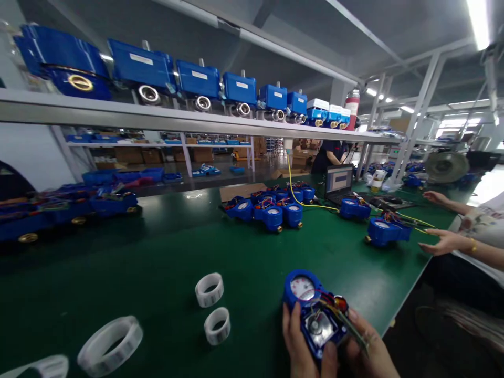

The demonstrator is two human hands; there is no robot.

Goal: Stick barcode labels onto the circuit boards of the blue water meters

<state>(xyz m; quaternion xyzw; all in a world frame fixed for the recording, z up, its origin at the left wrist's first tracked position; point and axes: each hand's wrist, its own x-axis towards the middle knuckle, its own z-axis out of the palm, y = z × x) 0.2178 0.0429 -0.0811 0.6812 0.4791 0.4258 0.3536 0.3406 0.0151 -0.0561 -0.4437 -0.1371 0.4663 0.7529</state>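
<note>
No legible text; shelf box labels (140,59) too blurred.

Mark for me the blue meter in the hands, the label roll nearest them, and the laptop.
blue meter (302,287): head view, on its round dial face.
label roll (216,337): head view, on its front outer wall.
laptop (339,179): head view, on its lit screen.

Left hand (298,344), right hand (370,353) cut off below, meter (303,287) half-covered, roll (132,336) blurred, perhaps tape.
</note>
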